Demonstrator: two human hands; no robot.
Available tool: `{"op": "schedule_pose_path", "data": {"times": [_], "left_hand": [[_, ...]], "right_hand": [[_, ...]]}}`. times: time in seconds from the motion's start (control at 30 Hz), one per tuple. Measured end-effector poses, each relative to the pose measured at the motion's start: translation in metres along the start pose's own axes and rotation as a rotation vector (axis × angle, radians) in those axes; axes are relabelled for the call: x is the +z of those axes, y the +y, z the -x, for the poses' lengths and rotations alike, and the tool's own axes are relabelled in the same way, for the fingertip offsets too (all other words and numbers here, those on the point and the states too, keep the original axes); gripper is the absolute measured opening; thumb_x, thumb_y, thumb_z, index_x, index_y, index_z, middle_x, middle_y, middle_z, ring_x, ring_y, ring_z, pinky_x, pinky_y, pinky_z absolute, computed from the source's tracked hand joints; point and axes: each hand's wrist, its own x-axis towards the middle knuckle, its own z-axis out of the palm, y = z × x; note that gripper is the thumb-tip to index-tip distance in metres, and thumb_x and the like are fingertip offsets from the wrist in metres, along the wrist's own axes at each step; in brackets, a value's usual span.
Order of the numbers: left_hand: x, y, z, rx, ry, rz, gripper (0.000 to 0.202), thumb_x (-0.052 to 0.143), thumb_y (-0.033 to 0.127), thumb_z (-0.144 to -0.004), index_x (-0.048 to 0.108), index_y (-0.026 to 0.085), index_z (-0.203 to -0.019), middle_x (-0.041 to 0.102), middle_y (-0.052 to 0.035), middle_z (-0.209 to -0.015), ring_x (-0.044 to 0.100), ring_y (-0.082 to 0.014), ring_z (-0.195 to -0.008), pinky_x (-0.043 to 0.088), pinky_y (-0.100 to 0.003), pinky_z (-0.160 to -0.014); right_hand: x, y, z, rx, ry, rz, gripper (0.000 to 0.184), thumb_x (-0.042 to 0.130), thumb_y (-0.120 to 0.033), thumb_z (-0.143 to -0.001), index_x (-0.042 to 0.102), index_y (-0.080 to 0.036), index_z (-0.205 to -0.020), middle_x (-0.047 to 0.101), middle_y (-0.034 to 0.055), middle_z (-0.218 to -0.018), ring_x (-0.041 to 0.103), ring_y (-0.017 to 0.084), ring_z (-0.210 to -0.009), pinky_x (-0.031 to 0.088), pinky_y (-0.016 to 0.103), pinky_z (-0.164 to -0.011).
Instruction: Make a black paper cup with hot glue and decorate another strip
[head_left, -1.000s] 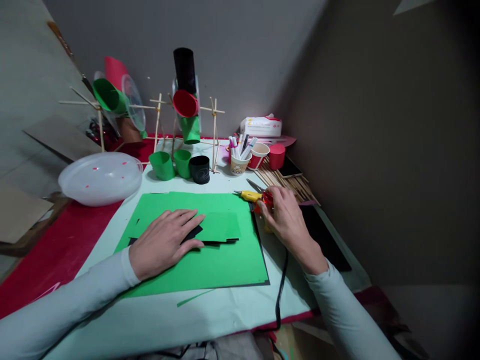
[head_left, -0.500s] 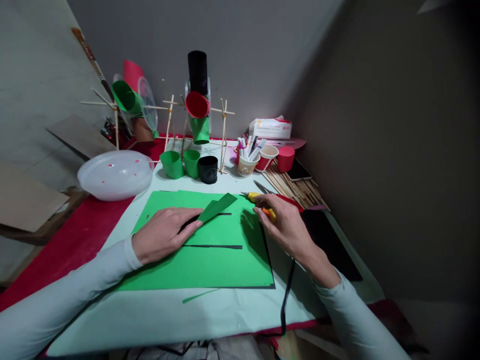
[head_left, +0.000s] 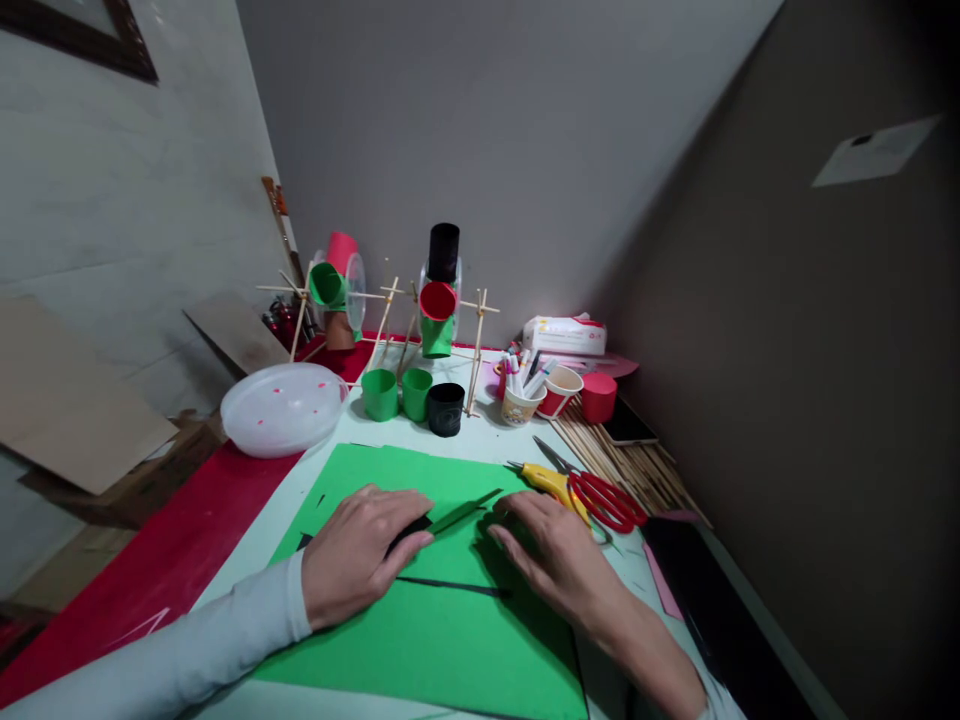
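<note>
My left hand is closed on a folded strip of green paper, pinched between thumb and fingers. Something black shows between the fingers, partly hidden. The strip's free end points up and to the right. My right hand hovers just right of that end, fingers bent and thumb apart, apparently holding nothing. Under both hands lies a large green sheet, with a thin black strip on it. Past my right hand are a yellow glue gun and red-handled scissors.
Behind the sheet stand two green cups and a black cup. A stick frame carries coloured paper tubes. A clear plastic lid lies left; a marker cup, wooden sticks and a black slab sit right.
My right hand has moved left from beside the glue gun to the strip's free end. My left hand still holds the strip, now turned more edge-on. The view has tilted up.
</note>
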Motion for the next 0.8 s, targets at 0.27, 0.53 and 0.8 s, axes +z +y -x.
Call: {"op": "schedule_pose_path", "data": {"times": [0.27,0.53,0.8], "left_hand": [[-0.006,-0.006,-0.002,-0.046,-0.016,0.103,0.042,0.033,0.041,-0.103,0.07,0.021,-0.109,0.078,-0.0065,-0.102,0.07,-0.0248,-0.094,0.05,-0.036,-0.085],[-0.017,-0.02,-0.007,-0.178,-0.037,0.204,0.056,0.03,0.05,-0.102,0.061,0.018,-0.068,0.064,0.0014,-0.065,0.06,-0.0171,-0.064,0.044,-0.026,-0.065],[-0.007,-0.01,-0.002,-0.075,-0.099,0.125,0.057,0.058,0.054,-0.088,0.06,0.021,-0.135,0.07,-0.0077,-0.132,0.063,-0.0303,-0.118,0.045,-0.042,-0.103]], "right_hand": [[0.001,-0.006,0.007,-0.095,-0.168,0.007,0.045,0.071,-0.043,-0.087,0.059,-0.018,-0.123,0.068,0.0132,-0.117,0.061,0.03,-0.104,0.048,0.043,-0.09],[0.003,0.0,0.009,-0.123,-0.178,0.008,0.03,0.059,-0.033,-0.095,0.063,-0.013,-0.117,0.07,0.0181,-0.109,0.064,0.031,-0.098,0.05,0.044,-0.085],[0.008,0.011,0.001,-0.091,0.013,-0.063,0.02,0.047,-0.018,-0.099,0.065,-0.019,-0.092,0.07,0.0045,-0.074,0.064,0.018,-0.063,0.044,0.027,-0.06]]}}
